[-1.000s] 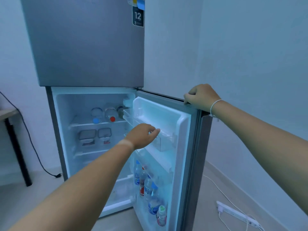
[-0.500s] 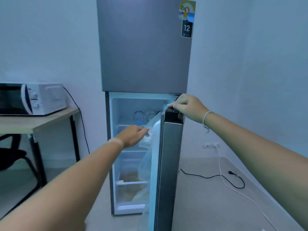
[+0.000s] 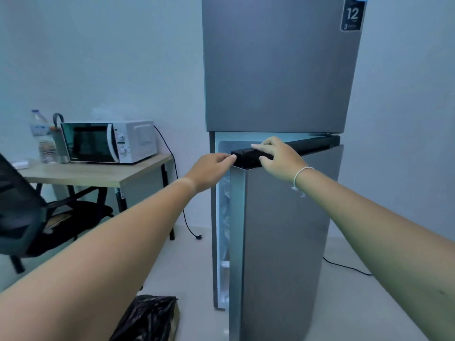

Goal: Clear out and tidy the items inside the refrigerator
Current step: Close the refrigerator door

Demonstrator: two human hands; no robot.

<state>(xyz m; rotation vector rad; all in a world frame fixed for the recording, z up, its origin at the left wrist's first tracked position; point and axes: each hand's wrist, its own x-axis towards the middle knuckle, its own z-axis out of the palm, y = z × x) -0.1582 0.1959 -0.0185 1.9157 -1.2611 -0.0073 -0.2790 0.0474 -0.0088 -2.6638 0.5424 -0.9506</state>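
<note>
Head view puts the refrigerator [image 3: 278,70] right of centre, its lower door [image 3: 285,242] swung most of the way toward the cabinet, with only a narrow strip of lit interior showing along the door's left edge. The right hand [image 3: 275,157] lies over the dark top edge of the door, fingers draped across it. The left hand [image 3: 211,169] is at the door's upper left corner, fingertips touching the corner; whether it grips or merely presses I cannot tell, since the fingers are partly hidden.

The chief risk, as I judge it, is a pinch: the left fingertips sit where the door edge meets the cabinet frame, and a firm push would trap them. The right fingers, lying over the door's top, could likewise be caught under the freezer door above. A hard shove might also jolt any bottles in the door racks, unseen from here.

A black bag [image 3: 147,318] lies on the floor at the bottom centre, close to the person's feet, a possible trip.
</note>
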